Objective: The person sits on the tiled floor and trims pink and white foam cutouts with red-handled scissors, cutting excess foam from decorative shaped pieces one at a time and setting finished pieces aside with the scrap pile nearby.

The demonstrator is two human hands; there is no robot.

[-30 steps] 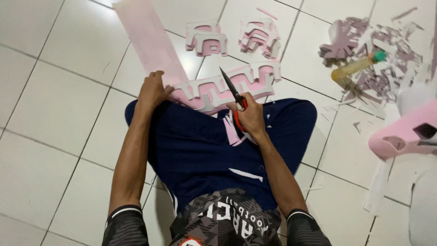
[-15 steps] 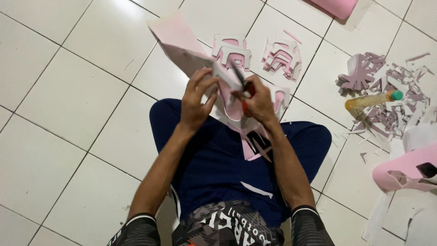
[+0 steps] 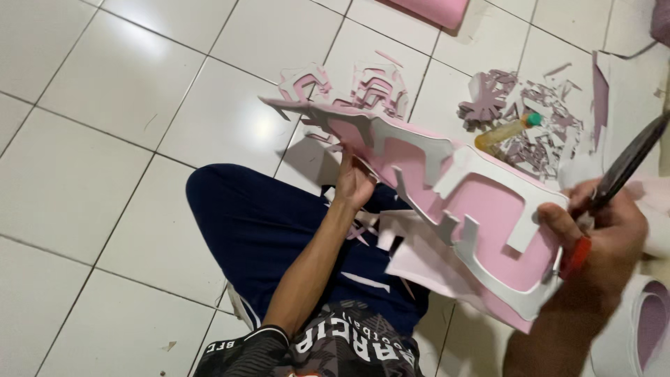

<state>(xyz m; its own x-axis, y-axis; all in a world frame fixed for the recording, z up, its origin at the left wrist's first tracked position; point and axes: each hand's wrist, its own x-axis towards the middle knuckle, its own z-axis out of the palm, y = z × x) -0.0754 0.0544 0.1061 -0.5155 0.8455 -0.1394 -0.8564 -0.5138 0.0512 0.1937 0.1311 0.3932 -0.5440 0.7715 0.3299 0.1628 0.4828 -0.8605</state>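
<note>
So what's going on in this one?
A person sitting on a white tiled floor is cutting shapes out of a pink foam sheet. The left hand holds the sheet up over the lap, while the right hand grips red-handled scissors at its edge. Finished cut-outs lie on the tiles ahead, with a pile of scraps and a glue bottle beside them.

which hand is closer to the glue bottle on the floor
Right. The right hand, gripping the scissors, is just below-right of the glue bottle; the left hand holds the foam sheet further away, to its left.
</note>
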